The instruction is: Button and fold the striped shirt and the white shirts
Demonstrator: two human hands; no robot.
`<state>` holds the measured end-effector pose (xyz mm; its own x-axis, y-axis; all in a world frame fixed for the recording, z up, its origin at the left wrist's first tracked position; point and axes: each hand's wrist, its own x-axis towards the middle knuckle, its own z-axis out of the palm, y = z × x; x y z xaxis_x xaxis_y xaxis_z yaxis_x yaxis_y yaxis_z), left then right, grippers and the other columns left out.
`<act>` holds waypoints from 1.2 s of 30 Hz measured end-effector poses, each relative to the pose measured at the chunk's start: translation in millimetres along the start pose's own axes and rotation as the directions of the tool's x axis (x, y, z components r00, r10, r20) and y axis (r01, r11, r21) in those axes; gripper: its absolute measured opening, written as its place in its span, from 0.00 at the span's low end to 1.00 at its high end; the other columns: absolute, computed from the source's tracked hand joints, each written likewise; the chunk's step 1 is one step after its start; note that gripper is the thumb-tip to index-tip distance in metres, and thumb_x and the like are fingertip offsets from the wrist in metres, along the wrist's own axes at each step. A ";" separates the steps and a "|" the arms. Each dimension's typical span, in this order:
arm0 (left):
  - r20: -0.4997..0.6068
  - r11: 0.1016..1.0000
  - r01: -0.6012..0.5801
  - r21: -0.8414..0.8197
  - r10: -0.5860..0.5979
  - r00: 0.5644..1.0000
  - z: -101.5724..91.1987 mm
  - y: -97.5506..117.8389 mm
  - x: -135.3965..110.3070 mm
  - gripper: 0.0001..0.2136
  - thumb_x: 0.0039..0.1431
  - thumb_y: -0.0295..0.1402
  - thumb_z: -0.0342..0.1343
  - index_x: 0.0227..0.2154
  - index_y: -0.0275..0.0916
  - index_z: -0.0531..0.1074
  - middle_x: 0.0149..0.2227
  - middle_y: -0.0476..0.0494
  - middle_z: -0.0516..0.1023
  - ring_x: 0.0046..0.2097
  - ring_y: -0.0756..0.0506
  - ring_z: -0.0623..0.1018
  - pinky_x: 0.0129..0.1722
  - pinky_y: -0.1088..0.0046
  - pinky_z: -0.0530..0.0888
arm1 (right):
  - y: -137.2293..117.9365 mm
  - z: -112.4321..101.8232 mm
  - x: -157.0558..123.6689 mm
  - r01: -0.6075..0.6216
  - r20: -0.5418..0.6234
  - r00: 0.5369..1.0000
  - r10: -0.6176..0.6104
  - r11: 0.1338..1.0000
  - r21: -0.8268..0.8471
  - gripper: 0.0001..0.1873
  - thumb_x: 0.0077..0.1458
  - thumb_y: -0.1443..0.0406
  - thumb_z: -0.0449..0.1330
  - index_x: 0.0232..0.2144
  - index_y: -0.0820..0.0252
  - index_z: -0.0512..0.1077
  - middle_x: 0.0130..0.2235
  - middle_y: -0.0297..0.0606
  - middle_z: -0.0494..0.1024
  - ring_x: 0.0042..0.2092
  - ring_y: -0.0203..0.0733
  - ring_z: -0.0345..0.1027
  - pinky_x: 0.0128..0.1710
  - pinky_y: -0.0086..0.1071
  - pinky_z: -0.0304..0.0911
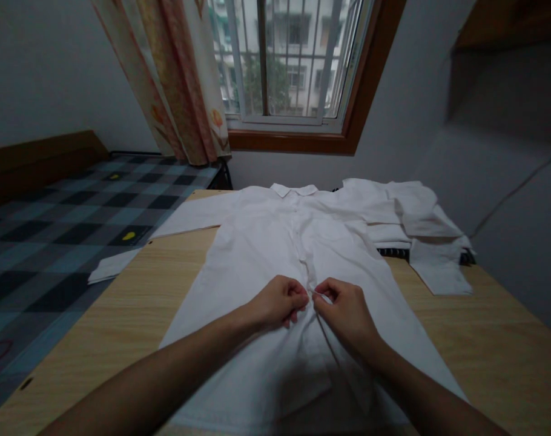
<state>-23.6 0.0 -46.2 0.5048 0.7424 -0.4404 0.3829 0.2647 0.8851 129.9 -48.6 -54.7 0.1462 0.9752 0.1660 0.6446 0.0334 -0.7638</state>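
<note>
A white long-sleeved shirt (257,242) lies spread front side up, its collar toward the window and its hem toward me. Both of my hands meet at its front opening, below the middle of the button placket. My left hand (282,301) pinches the left edge of the placket between thumb and fingers. Just beside it, my right hand (343,306) pinches the opposite edge. The cloth is lifted slightly between them, and any button there is hidden by the fingertips. Above the hands the placket runs closed toward the collar; below them the front edges part.
The shirt rests on a light wooden table (175,272). More folded white clothes (416,206) are piled on something black at the back right. A bed with a checked cover (43,242) stands to the left. Behind are a curtain (175,79) and a barred window (289,60).
</note>
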 end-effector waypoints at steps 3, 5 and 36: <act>-0.021 1.000 -0.028 -0.012 0.028 0.999 1.9 0.3 -0.8 0.04 0.52 0.29 0.55 0.24 0.35 0.67 0.14 0.56 0.66 0.14 0.55 0.65 0.15 0.81 0.62 | 0.9 1.1 0.3 -0.059 0.021 0.998 0.057 0.995 0.085 0.07 0.45 0.65 0.59 0.24 0.60 0.77 0.24 0.36 0.78 0.27 0.40 0.68 0.28 0.30 0.59; -0.047 0.999 -0.038 -0.002 0.038 0.998 3.1 0.6 -1.3 0.04 0.53 0.29 0.54 0.24 0.35 0.68 0.14 0.56 0.66 0.14 0.54 0.64 0.14 0.81 0.62 | 3.0 1.6 -0.1 -0.118 0.053 0.993 0.110 0.978 0.172 0.08 0.45 0.64 0.59 0.25 0.61 0.77 0.24 0.37 0.78 0.27 0.40 0.69 0.27 0.30 0.60; -0.055 0.968 -0.047 -0.247 0.035 0.998 2.8 -12.1 5.8 0.07 0.47 0.32 0.60 0.24 0.32 0.71 0.17 0.51 0.70 0.17 0.55 0.68 0.17 0.81 0.66 | 7.5 1.9 -3.1 -0.048 0.107 0.994 0.027 0.979 0.196 0.08 0.46 0.63 0.63 0.30 0.61 0.78 0.24 0.36 0.77 0.25 0.37 0.67 0.26 0.29 0.61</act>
<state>-23.1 -0.6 -59.8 0.4746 0.7838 -0.4004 0.1557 0.3730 0.9147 132.8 -51.0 -62.1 0.0829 0.9935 0.0776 0.4776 0.0288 -0.8781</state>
